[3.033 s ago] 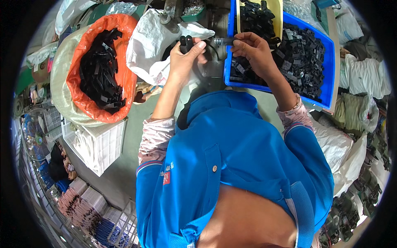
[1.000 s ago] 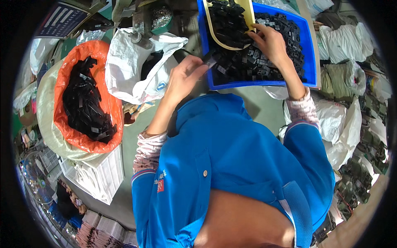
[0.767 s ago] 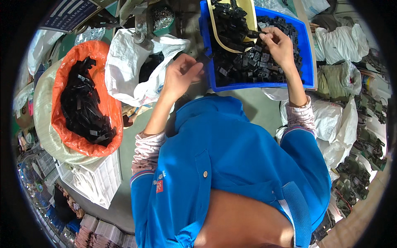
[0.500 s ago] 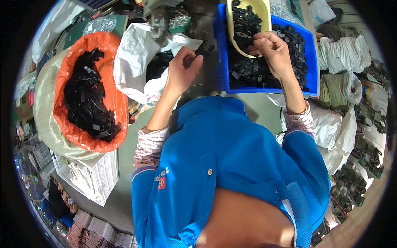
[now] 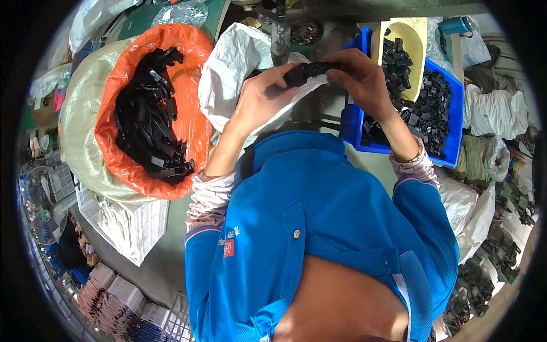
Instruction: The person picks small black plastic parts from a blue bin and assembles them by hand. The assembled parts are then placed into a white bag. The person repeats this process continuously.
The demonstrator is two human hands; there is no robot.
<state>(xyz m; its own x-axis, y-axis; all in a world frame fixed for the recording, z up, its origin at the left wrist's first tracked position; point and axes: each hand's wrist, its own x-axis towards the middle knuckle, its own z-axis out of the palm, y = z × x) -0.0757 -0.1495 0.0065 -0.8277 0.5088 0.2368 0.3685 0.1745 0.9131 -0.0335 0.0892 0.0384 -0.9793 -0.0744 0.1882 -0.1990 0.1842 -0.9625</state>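
My left hand is closed around one end of a long black plastic part. The fingers of my right hand pinch at its other end, and whatever small piece they may hold there is hidden. The part lies sideways in the air between both hands, above an open white sack. Beside my right hand is a yellow scoop-shaped tray with small black plastic pieces. It rests on a blue bin filled with similar small black pieces.
On the left stands an orange-lined sack of long black parts. A metal post rises just beyond my hands, under a grey bar. White plastic crates sit lower left; white bundles line the right.
My right hand has left the yellow tray and moved left to the black part. My left hand has come rightward with that part raised. The whole view has shifted somewhat.
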